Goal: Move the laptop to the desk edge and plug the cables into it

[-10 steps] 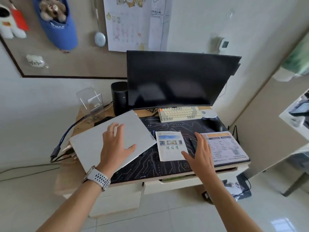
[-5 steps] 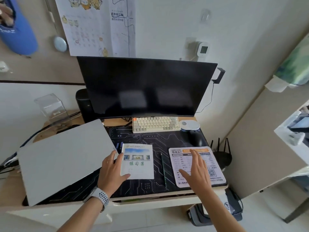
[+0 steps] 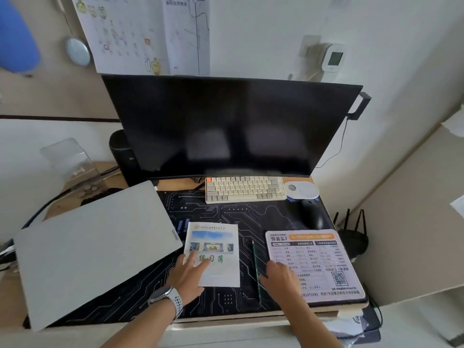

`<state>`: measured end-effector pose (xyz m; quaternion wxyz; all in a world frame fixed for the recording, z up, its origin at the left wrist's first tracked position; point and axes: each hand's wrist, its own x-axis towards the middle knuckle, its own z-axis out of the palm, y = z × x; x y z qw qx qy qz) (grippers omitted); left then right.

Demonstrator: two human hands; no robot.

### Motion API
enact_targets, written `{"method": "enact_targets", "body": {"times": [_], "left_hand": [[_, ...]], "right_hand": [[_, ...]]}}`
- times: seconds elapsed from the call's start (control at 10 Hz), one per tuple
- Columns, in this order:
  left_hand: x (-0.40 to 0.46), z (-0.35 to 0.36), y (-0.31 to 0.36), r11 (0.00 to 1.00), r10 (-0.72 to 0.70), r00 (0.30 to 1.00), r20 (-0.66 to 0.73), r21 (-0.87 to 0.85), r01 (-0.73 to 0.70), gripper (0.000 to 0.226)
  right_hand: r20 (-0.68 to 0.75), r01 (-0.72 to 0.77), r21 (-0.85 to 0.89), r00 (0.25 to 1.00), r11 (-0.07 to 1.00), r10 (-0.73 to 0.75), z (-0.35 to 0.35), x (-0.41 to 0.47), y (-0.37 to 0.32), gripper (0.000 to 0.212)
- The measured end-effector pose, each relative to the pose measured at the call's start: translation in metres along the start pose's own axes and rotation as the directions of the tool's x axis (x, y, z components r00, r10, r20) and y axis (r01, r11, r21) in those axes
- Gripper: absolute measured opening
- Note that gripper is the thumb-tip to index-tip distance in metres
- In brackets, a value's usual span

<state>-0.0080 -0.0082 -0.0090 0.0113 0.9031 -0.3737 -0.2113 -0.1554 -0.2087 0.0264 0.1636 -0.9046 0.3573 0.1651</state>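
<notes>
Laptop: the closed silver-grey laptop (image 3: 93,249) lies skewed on the left part of the tabletop (image 3: 15,302), its near-left corner close to the near edge, its right corner just beside the booklet; neither hand touches it now, whereas a second ago the left hand lay flat on its lid.
Cables: dark cables (image 3: 6,252) hang at the far-left side of the tabletop, just beside the laptop's left edge; whether any is plugged in cannot be told.
Left hand: the left hand (image 3: 188,271), with a white watch on the wrist, rests palm down with fingers spread on the near-left corner of the white exercise booklet with green characters (image 3: 216,254); half a second ago it touched only that booklet's left edge.
Right hand: the right hand (image 3: 282,278) lies palm down, fingers loosely spread, on the near-left part of the pale printed sheet with a QR code (image 3: 319,262); it sits nearer and further left on the sheet than before.
Pencil: a thin dark green pencil (image 3: 256,270) lies on the black circuit-pattern desk mat (image 3: 226,214) between the booklet and the sheet.
Far side: a dark, switched-off monitor (image 3: 226,126) stands behind a beige keyboard (image 3: 244,189); a black mouse (image 3: 312,214) lies to the right.
</notes>
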Motion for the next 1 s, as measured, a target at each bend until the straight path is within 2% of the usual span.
{"method": "enact_targets", "body": {"times": [0.1,0.2,0.3,0.5,0.8,1.0], "left_hand": [[0.006,0.008,-0.001,1.000,-0.003,0.999,0.033,0.009,0.002,0.076],[0.011,0.017,0.001,1.000,0.011,1.000,-0.019,-0.021,-0.011,0.071],[0.020,0.021,0.006,0.999,0.029,0.998,-0.061,-0.028,-0.031,0.070],[0.028,0.030,0.026,0.999,0.021,0.999,-0.046,-0.046,-0.023,0.074],[0.038,0.009,0.031,0.999,0.033,0.999,0.017,-0.037,-0.033,0.069],[0.040,-0.012,0.027,0.999,0.010,1.000,0.005,-0.049,-0.009,0.067]], "right_hand": [[0.065,-0.025,-0.038,0.998,0.999,0.028,0.015,0.007,-0.010,0.031],[0.087,-0.053,-0.035,0.995,0.998,0.056,0.027,0.013,-0.017,0.026],[0.077,-0.045,-0.041,0.996,0.998,0.048,0.028,0.027,-0.019,0.019],[0.022,-0.057,-0.027,0.998,0.998,0.058,0.013,0.048,-0.009,0.015],[0.081,-0.024,-0.040,0.996,0.999,0.027,0.001,0.058,0.006,0.018],[0.027,0.026,-0.011,0.999,1.000,-0.026,-0.023,0.061,0.001,0.027]]}}
